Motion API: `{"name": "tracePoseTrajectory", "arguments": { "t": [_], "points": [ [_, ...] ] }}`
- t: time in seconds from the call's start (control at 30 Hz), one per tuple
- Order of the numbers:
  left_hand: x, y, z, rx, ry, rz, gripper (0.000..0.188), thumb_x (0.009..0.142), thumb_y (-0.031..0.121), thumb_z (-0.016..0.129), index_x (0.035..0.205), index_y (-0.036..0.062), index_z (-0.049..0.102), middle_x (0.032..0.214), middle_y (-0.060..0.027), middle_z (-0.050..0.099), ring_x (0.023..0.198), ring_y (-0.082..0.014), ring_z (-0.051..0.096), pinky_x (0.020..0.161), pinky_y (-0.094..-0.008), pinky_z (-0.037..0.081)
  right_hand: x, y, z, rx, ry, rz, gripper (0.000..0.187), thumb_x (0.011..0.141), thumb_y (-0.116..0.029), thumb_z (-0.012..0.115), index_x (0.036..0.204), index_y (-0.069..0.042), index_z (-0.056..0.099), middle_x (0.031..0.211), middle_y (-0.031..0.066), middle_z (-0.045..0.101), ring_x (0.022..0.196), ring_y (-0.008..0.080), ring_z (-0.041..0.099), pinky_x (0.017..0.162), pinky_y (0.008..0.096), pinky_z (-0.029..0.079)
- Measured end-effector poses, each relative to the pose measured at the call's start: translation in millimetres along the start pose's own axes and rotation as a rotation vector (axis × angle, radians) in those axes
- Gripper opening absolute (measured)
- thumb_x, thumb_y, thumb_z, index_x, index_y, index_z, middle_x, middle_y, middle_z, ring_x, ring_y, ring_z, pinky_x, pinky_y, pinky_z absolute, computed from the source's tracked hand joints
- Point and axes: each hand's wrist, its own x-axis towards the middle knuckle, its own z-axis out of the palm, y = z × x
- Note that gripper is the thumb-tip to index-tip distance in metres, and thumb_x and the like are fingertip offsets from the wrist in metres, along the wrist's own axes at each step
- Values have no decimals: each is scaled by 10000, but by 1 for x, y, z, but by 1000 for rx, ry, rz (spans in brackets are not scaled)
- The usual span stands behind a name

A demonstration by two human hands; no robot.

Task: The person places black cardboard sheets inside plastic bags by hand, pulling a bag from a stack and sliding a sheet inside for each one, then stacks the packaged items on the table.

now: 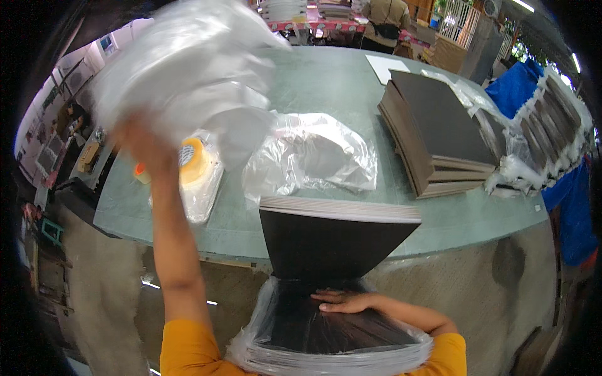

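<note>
A blurred clear plastic bag [188,69] is held up over the worktop [326,88] by the left hand [145,147]; whether its fingers are curled or spread cannot be told. The right hand [345,302] is laid flat, fingers pressed together, on a bagged stack of dark sheets [332,338] near the body, just below another dark stack [335,241] at the worktop's edge.

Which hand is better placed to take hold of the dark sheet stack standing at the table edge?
The right hand. It lies flat on the bagged dark sheets, just below the dark sheet stack. The left hand is raised high over the table, gripping a blurred clear plastic bag.
</note>
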Motion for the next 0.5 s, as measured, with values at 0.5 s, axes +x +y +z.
{"name": "tracePoseTrajectory", "arguments": {
  "t": [0.5],
  "points": [
    [-149, 46, -51, -276, -1250, -876, 410, 839, 338, 479, 1057, -8, 508, 974, -68, 558, 881, -130, 502, 790, -266, 399, -57, -114, -54, 1241, 433, -441, 938, 729, -721, 204, 1177, 82, 390, 1183, 176, 453, 1082, 228, 451, 919, 336, 338]
  ]
}}
